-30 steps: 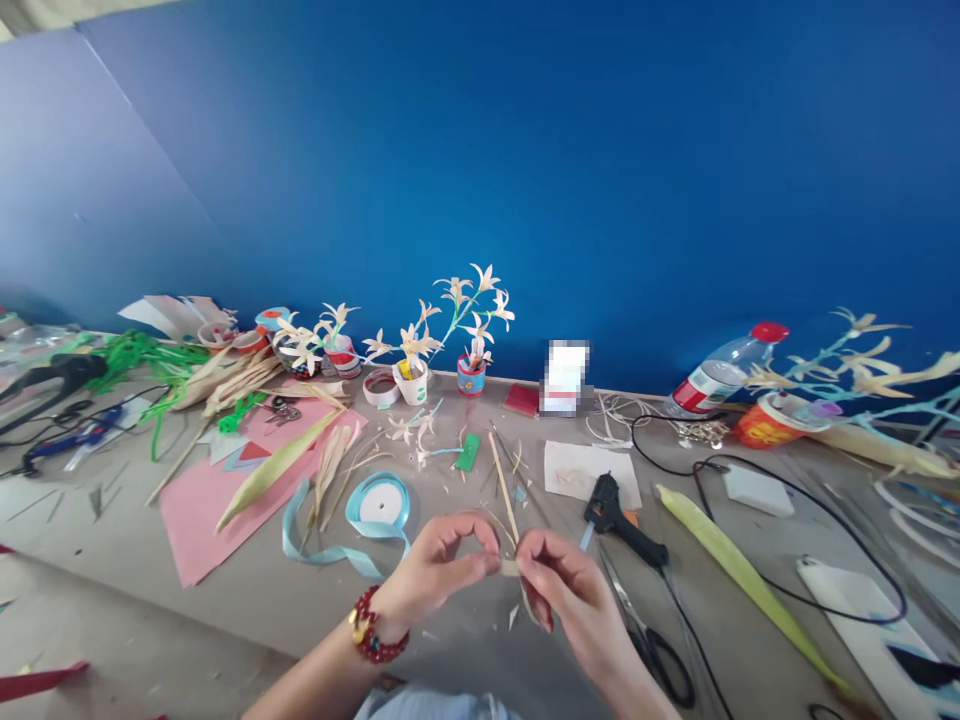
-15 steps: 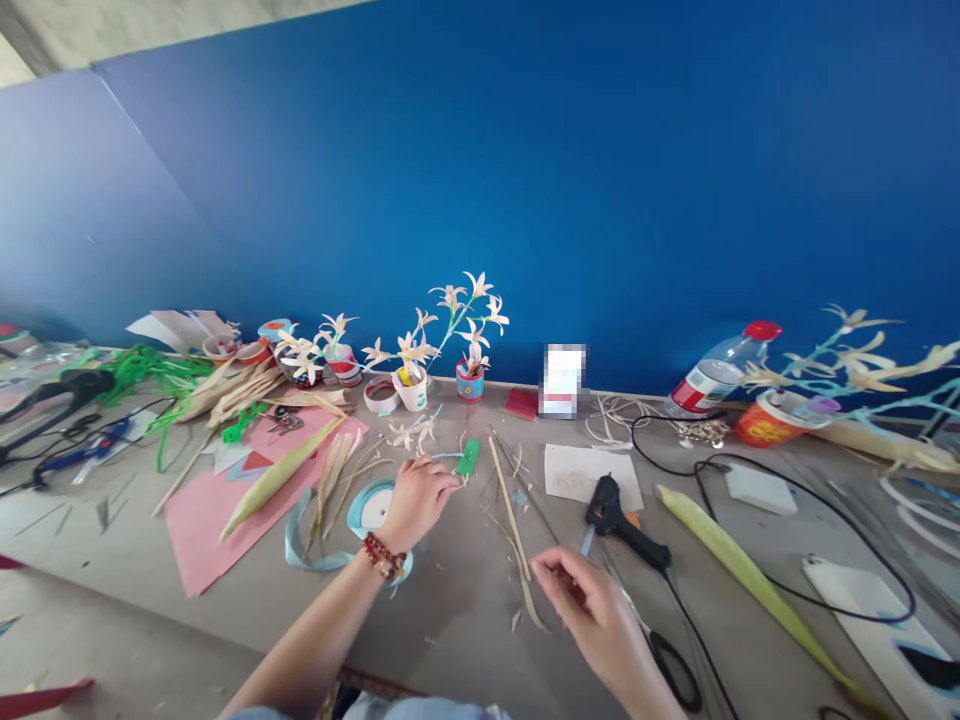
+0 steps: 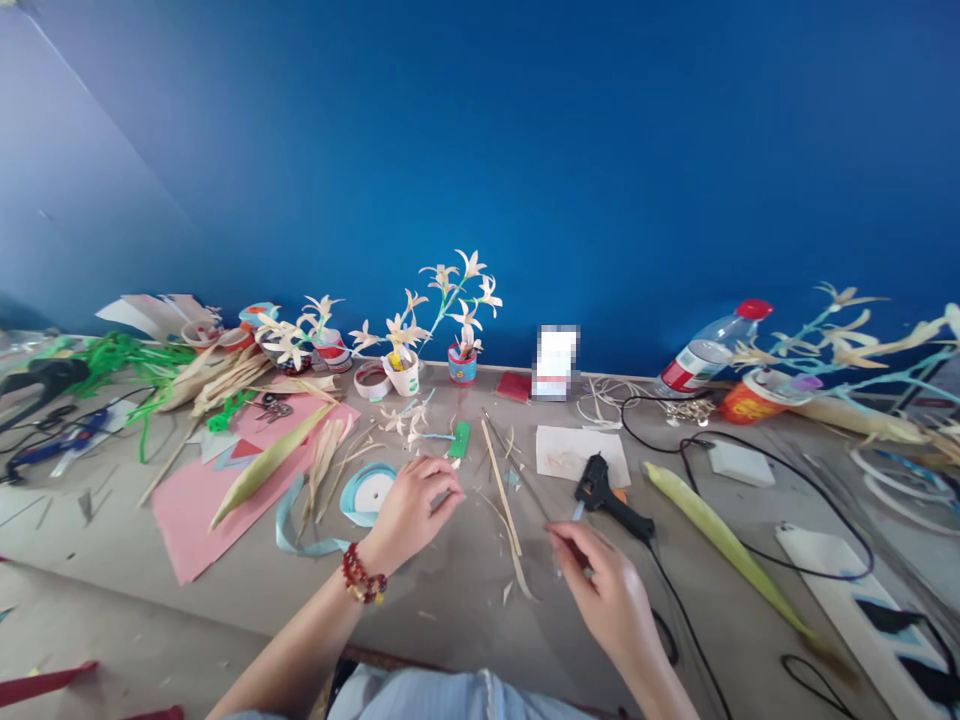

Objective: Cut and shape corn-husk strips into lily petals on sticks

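Both hands have moved apart: left hand (image 3: 418,503) to lower centre-left, right hand (image 3: 606,585) to lower centre-right, each half-curled; I cannot tell whether either holds anything. Flowers (image 3: 471,265) above centre look finished; one wide pale strip (image 3: 501,490), mid-frame, seems unused. Counted: one glue gun (image 3: 597,486), two green husks (image 3: 720,535).

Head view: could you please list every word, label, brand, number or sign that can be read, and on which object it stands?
None can be read.
Bottle label: too small and blurred.
Orange cup: yellow marking, unclear.
White cup: green mark, too small.
Bright screen: pixelated.
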A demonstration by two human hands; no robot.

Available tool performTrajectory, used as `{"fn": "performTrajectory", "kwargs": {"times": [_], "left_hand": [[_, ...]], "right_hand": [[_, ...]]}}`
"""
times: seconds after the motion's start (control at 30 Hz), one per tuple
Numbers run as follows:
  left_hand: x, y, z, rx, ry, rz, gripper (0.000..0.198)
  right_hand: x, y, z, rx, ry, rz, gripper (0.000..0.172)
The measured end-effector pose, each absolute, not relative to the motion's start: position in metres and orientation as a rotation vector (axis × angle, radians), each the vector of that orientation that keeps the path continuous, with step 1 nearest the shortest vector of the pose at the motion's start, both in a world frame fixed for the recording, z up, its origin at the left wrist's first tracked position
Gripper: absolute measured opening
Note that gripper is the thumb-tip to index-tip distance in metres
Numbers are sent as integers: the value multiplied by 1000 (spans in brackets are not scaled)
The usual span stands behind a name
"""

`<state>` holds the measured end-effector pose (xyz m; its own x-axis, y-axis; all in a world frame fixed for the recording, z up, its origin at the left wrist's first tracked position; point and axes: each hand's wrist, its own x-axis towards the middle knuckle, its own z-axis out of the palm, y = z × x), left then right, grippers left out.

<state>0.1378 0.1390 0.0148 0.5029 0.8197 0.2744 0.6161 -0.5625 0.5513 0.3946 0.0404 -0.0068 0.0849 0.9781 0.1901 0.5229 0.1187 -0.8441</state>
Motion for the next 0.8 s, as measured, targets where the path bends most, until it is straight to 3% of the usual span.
{"fn": "performTrajectory", "kwargs": {"times": [0.2, 0.3, 0.4, 0.5, 0.6, 0.7, 0.77, 0.8], "left_hand": [[139, 103, 13, 2217, 978, 819, 32], [147, 87, 14, 1983, 728, 751, 37], [164, 80, 22, 1799, 301, 669, 68], [178, 78, 32, 1664, 111, 701, 70], [165, 79, 36, 1550, 288, 738, 55], [126, 84, 33, 1473, 638, 863, 29], [99, 88, 26, 1679, 936, 861, 26], [89, 90, 22, 1857, 1071, 849, 21]], "right_hand": [[411, 27, 4, -1371, -1504, 600, 26], [396, 24, 19, -1146, -1641, 893, 29], [370, 27, 33, -841, -1794, 1174, 29], [355, 33, 45, -586, -1788, 1330, 34], [369, 42, 53, -704, -1903, 1042, 25], [403, 53, 57, -1099, -1892, 346, 33], [422, 56, 55, -1330, -1848, -27, 32], [426, 56, 53, -1385, -1901, -45, 30]]}}
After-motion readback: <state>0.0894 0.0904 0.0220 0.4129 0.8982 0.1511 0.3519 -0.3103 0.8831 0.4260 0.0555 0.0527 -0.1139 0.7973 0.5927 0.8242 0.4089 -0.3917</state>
